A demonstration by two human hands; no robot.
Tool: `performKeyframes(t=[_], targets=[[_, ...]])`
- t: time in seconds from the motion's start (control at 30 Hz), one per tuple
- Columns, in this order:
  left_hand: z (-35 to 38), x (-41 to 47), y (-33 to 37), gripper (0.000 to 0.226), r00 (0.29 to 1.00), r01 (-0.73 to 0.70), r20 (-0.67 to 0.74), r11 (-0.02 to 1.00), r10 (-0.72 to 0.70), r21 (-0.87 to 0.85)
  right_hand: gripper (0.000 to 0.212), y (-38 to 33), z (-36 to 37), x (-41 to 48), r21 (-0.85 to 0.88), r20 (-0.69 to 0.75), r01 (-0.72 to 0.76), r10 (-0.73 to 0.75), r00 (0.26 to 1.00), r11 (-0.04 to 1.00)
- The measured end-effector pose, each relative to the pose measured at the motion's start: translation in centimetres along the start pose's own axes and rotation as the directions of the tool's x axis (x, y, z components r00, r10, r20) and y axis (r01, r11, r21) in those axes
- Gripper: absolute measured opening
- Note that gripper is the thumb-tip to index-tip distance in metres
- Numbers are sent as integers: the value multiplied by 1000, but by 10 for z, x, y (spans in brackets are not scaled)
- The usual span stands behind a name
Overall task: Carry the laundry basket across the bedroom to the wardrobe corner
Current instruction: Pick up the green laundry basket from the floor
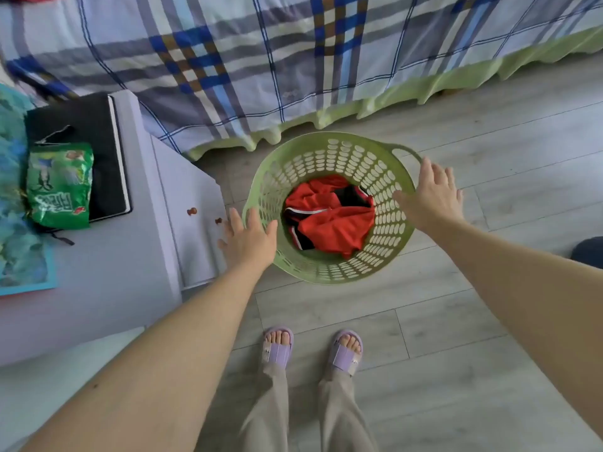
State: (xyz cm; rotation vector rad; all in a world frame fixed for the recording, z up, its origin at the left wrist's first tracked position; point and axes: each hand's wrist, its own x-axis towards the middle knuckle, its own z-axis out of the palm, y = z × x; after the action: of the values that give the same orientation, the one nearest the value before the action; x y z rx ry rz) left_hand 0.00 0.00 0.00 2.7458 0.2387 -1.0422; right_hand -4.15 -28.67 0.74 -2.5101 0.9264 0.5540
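A round light-green laundry basket [329, 151] with a perforated wall stands on the grey wood floor, just in front of the bed. Red clothing with black and white trim [329, 216] lies in its bottom. My left hand [249, 239] hovers at the basket's left rim with fingers spread, holding nothing. My right hand [430, 197] is over the right rim, just below the loop handle [408, 153], fingers also apart and empty.
A bed with a blue plaid cover [261, 60] and green skirt fills the top. A pale lilac bedside cabinet [130, 256] stands left of the basket, bearing a black notebook [98, 132] and a green snack bag [58, 184]. My slippered feet [311, 349] are below.
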Motion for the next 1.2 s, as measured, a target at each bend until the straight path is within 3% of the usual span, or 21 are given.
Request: performKeyframes(t=[0.13,0.33,0.5,0.63,0.7,0.8,0.97,1.2], targets=[[15,12,9,67,995,98,15,993,-97,-70,90,6,11,21,24,11,-81,80,997,996],[30,21,16,65,989,127,-52,978,-137,-163,99,5,25,41,182,93,-180,165,982,967],[30,26,14,58,985,17,-166,974,-56,-228,69,-6,24,42,355,121,-293,267,956,888],[20,37,14,47,969,206,-44,892,-244,-403,25,-3,21,34,376,137,-354,326,935,857],[12,40,15,31,960,244,-21,875,-278,-418,31,5,19,28,405,118,-345,326,938,847],[-3,40,20,27,968,202,-52,881,-247,-428,40,13,9,16,473,108,-349,339,934,809],[-30,21,35,15,979,158,-26,839,-200,-521,28,27,-16,-19,571,163,-416,399,902,708],[-85,-29,56,21,999,0,-40,861,-23,-509,25,43,-58,-86,715,203,-466,482,852,521]])
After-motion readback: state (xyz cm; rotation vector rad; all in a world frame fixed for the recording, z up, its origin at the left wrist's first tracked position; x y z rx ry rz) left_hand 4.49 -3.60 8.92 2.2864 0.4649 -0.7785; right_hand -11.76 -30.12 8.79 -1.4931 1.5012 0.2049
